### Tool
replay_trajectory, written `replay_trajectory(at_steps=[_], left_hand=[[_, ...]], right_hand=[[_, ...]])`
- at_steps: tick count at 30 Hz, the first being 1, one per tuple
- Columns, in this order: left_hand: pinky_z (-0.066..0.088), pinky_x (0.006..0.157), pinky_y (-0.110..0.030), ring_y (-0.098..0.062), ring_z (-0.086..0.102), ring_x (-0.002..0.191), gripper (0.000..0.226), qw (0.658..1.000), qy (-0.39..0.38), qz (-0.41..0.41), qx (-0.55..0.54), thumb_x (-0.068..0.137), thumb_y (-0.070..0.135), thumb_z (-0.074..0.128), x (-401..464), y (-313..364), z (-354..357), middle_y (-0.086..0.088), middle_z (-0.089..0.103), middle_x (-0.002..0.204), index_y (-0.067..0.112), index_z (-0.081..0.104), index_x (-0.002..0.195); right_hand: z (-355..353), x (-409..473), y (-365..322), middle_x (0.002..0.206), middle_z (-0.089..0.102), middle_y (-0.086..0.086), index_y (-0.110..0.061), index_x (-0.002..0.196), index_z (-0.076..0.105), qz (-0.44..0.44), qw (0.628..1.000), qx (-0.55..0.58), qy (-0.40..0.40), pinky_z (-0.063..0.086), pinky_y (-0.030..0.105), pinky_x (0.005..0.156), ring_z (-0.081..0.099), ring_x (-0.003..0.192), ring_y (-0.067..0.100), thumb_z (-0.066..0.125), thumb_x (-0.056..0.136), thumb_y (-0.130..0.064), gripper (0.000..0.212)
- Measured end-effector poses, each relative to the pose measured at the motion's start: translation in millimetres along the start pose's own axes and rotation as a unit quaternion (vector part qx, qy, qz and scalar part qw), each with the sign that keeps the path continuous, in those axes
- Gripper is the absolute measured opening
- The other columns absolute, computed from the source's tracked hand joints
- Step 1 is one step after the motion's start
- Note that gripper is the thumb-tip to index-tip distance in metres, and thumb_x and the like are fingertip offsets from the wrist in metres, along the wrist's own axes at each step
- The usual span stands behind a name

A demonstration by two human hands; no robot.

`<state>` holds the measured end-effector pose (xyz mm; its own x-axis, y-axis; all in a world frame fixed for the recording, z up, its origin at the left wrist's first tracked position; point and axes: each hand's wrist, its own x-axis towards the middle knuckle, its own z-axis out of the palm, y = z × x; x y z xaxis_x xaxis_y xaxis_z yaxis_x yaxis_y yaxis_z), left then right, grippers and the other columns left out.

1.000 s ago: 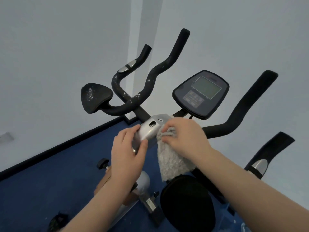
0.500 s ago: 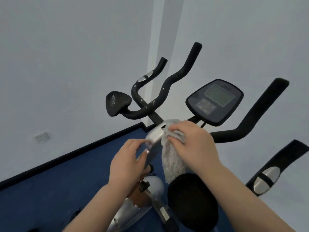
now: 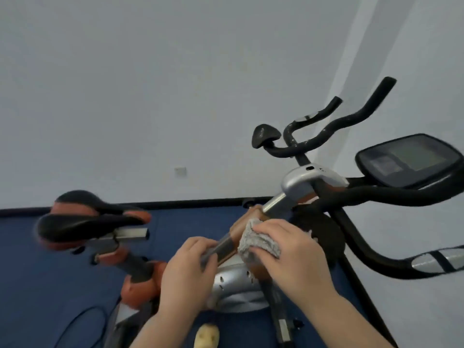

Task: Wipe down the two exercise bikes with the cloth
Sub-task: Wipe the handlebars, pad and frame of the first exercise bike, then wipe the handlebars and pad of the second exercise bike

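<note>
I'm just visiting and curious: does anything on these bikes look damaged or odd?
Yes. The far bike's black handlebar is flecked with pale spots, as if its covering is worn or dirty. A yellowish object lies on the floor below the hands; I cannot identify it.

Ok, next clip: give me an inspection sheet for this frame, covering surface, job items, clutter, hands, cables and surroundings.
Surface: blue floor.
Job's things: grey cloth on the near bike's sloping post; console and black handlebars above; second bike's saddle at left.
Clutter: a pale yellowish object at the bottom edge, too blurred to name.
Hands: left hand grips the post lower down; right hand holds the cloth against it.
Cables: a thin black cable loops on the floor.
Surroundings: pale wall with a small wall plate; dark skirting.
</note>
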<state>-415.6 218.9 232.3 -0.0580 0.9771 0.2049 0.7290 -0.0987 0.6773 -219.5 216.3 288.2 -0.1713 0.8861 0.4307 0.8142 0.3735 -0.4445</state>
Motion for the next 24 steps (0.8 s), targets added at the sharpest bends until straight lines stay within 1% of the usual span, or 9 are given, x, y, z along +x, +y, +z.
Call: replay_trajectory(at_steps=[2, 5, 7, 9, 10, 13, 17, 20, 24], left_hand=[[0.037, 0.066, -0.006, 0.004, 0.057, 0.085, 0.015, 0.998, 0.025, -0.047, 0.015, 0.082, 0.027, 0.065, -36, -16, -23, 0.029, 0.054, 0.094, 0.037, 0.063, 0.093], [0.041, 0.068, -0.011, 0.004, 0.056, 0.088, 0.014, 0.992, 0.058, -0.105, 0.04, 0.085, 0.029, 0.061, -84, -37, -64, 0.03, 0.054, 0.097, 0.04, 0.062, 0.094], [0.04, 0.068, -0.01, 0.004, 0.055, 0.088, 0.016, 0.984, 0.096, -0.14, 0.053, 0.086, 0.028, 0.061, -109, -49, -92, 0.03, 0.055, 0.097, 0.042, 0.061, 0.094], [0.037, 0.066, -0.007, 0.004, 0.055, 0.088, 0.016, 0.974, 0.134, -0.171, 0.067, 0.086, 0.028, 0.061, -129, -61, -117, 0.029, 0.055, 0.098, 0.04, 0.062, 0.096], [0.037, 0.066, -0.007, 0.003, 0.055, 0.089, 0.015, 0.969, 0.151, -0.183, 0.073, 0.086, 0.028, 0.061, -141, -68, -129, 0.028, 0.056, 0.098, 0.038, 0.064, 0.097], [0.039, 0.068, -0.011, 0.002, 0.056, 0.091, 0.015, 0.955, 0.182, -0.219, 0.079, 0.086, 0.029, 0.061, -175, -87, -165, 0.027, 0.057, 0.1, 0.037, 0.064, 0.098], [0.046, 0.071, -0.021, 0.001, 0.056, 0.089, 0.013, 0.935, 0.226, -0.257, 0.092, 0.086, 0.031, 0.062, -224, -116, -209, 0.027, 0.057, 0.098, 0.036, 0.064, 0.097], [0.05, 0.074, -0.027, 0.0, 0.057, 0.09, 0.015, 0.925, 0.241, -0.277, 0.101, 0.086, 0.031, 0.062, -264, -145, -246, 0.024, 0.057, 0.1, 0.033, 0.066, 0.1], [0.048, 0.075, -0.023, 0.0, 0.057, 0.091, 0.015, 0.921, 0.23, -0.29, 0.12, 0.087, 0.035, 0.06, -307, -178, -294, 0.027, 0.056, 0.102, 0.036, 0.064, 0.101]], right_hand=[[16, -12, -20, 0.108, 0.065, -0.015, -0.028, 0.108, 0.067, -0.002, 0.998, 0.031, -0.05, 0.05, 0.022, 0.082, 0.061, 0.097, 0.005, 0.078, 0.075, -0.028, 0.034], [36, -23, -54, 0.104, 0.064, -0.021, -0.035, 0.104, 0.065, -0.021, 0.992, 0.061, -0.107, 0.044, 0.014, 0.076, 0.059, 0.094, 0.0, 0.075, 0.077, -0.033, 0.029], [49, -26, -80, 0.1, 0.063, -0.022, -0.035, 0.102, 0.066, -0.05, 0.987, 0.078, -0.133, 0.039, 0.008, 0.075, 0.059, 0.092, -0.001, 0.075, 0.077, -0.033, 0.027], [64, -29, -105, 0.097, 0.06, -0.023, -0.036, 0.102, 0.065, -0.08, 0.979, 0.093, -0.162, 0.04, 0.007, 0.076, 0.058, 0.091, -0.001, 0.072, 0.079, -0.034, 0.024], [71, -32, -120, 0.097, 0.059, -0.024, -0.036, 0.102, 0.064, -0.094, 0.975, 0.099, -0.174, 0.042, 0.01, 0.077, 0.057, 0.091, -0.001, 0.071, 0.08, -0.035, 0.024], [91, -44, -163, 0.096, 0.057, -0.028, -0.039, 0.102, 0.063, -0.129, 0.966, 0.109, -0.195, 0.046, 0.014, 0.075, 0.056, 0.09, -0.002, 0.07, 0.079, -0.038, 0.024], [117, -60, -219, 0.094, 0.053, -0.031, -0.04, 0.101, 0.063, -0.162, 0.954, 0.12, -0.221, 0.038, 0.004, 0.07, 0.051, 0.086, -0.007, 0.072, 0.077, -0.036, 0.025], [139, -78, -273, 0.095, 0.054, -0.03, -0.038, 0.101, 0.064, -0.178, 0.947, 0.14, -0.229, 0.035, -0.002, 0.072, 0.048, 0.085, -0.009, 0.073, 0.077, -0.032, 0.026], [160, -106, -335, 0.093, 0.055, -0.03, -0.039, 0.097, 0.063, -0.178, 0.938, 0.167, -0.248, 0.037, 0.002, 0.069, 0.052, 0.086, -0.008, 0.074, 0.076, -0.033, 0.024]])
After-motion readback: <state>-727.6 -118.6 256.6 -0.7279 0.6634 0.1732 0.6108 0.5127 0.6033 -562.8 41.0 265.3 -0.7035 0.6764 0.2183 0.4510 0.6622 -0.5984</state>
